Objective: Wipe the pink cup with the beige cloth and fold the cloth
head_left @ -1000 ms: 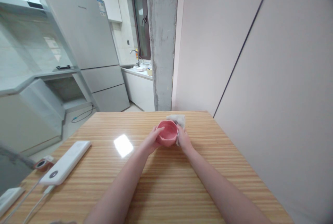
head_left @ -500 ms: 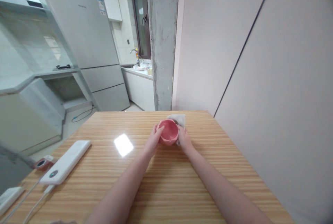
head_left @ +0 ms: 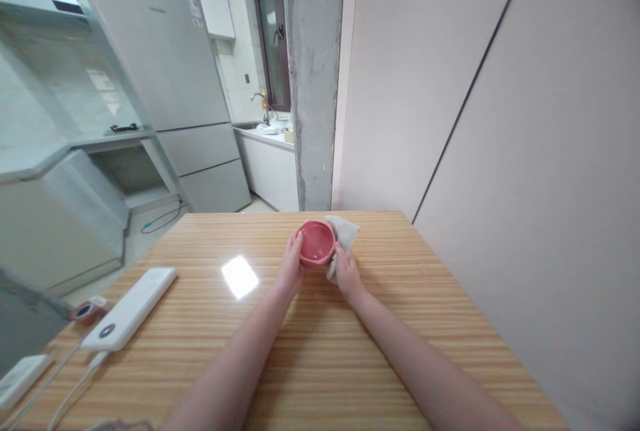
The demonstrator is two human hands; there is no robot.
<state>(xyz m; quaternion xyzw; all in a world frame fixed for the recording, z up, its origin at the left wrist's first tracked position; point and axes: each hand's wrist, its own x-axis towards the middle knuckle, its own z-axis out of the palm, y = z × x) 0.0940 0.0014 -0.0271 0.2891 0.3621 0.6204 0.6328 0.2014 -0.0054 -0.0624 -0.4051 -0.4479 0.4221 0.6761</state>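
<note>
A small pink bowl (head_left: 317,243) is held above the far middle of the wooden table (head_left: 310,344), tilted so its inside faces me. My left hand (head_left: 290,267) grips the bowl's left side. My right hand (head_left: 345,272) presses a pale grey cloth (head_left: 343,234) against the bowl's right side and underside. The cloth sticks out behind and to the right of the bowl. Both forearms reach forward across the table.
A white power bank (head_left: 129,309) with cables lies at the table's left edge, beside a small red-rimmed object (head_left: 84,311). A white wall runs along the table's right side. Beyond the table stand a concrete pillar (head_left: 313,77), a fridge (head_left: 165,84) and a sink counter.
The bowl has been lifted slightly and tipped more toward me. Both hands shifted a little to the left and away with it, and the cloth moved along under the right hand.
</note>
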